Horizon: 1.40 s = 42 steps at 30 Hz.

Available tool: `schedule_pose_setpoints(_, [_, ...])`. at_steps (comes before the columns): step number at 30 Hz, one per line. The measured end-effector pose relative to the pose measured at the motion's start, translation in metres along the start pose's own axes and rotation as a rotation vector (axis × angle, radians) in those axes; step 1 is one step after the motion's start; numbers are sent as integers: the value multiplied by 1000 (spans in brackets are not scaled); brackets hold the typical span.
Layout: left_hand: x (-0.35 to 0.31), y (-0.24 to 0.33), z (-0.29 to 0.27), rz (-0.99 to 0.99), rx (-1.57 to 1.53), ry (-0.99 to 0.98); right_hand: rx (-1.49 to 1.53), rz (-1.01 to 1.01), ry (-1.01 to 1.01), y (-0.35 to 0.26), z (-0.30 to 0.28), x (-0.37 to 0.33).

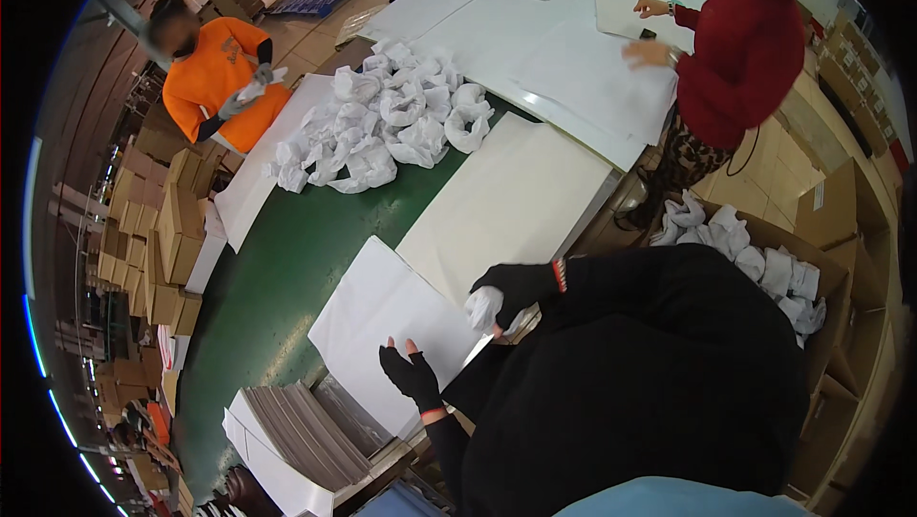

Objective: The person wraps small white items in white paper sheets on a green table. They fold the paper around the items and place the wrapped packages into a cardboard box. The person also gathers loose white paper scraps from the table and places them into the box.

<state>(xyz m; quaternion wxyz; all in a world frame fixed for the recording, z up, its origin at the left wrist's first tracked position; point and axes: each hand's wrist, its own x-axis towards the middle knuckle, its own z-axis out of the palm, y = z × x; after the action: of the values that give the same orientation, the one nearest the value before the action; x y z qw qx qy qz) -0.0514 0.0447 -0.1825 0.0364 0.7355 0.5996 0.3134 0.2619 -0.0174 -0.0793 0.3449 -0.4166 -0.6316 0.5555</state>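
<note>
At a green workshop surface (287,264), a black-gloved right grip (516,290) is clamped on 1 crumpled white bundle (484,308). To its left, the left grip (412,379), fingers apart, hangs near white paper sheets (387,307); a pile of bundles (387,121) lies beyond the 2 grips, near a person in orange (224,78).

A long green table (315,240) carried a heap of crumpled white paper bundles (382,130) toward its upper end, the heap reaching a pale sheet (260,188) laid along the edge opposite the person. Along the near edge, a pile of flat white sheets (377,316) lay up against a larger pile of cream sheets (511,192). Toward the lower end of that near edge sat a slanting row of thin grey-brown boards (301,431), and the green surface shone dully in places.
</note>
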Motion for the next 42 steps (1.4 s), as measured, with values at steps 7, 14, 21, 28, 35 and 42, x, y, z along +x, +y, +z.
schedule_pose_setpoints(7, [-39, -20, 20, -133, 416, -256, -21, 184, 164, 37, -91, -126])
schedule_pose_setpoints(14, [-46, -17, 18, -111, 506, -267, -958, 659, 1294, 86, -136, -378])
schedule_pose_setpoints(21, [-39, -18, 28, -47, 518, -235, -1566, 1272, 1427, 61, -31, -558])
schedule_pose_setpoints(28, [-39, -17, 26, -37, 494, -249, -1026, 2477, 724, 160, 92, -681])
schedule_pose_setpoints(35, [-42, -28, 29, -36, 489, -248, -624, 2375, 749, 160, 86, -688])
schedule_pose_setpoints(42, [-42, -25, 29, 37, 504, -206, -879, 2213, 1084, 112, -75, -720])
